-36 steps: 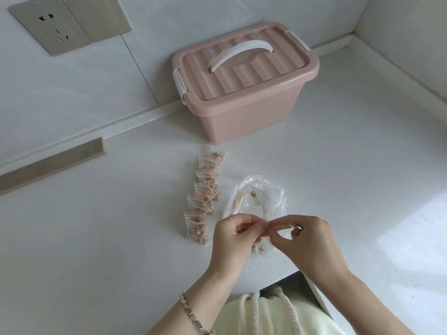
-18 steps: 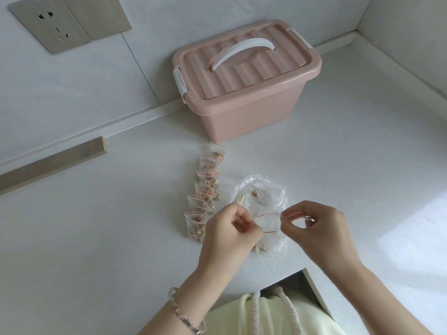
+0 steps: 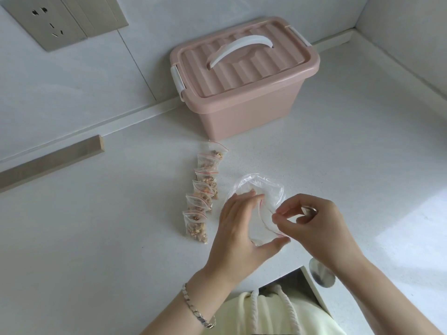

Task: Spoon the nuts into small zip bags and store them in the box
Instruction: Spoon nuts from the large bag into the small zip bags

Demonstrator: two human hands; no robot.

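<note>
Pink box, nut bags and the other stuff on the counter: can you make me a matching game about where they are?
Things:
1 pink box
2 filled nut bags
3 empty zip bag
4 wall socket

Places:
A in a row on the counter
B pinched by the right hand
C up on the wall
D at the back of the counter, lid on

Pairs: 1-D, 2-A, 3-B, 4-C
</note>
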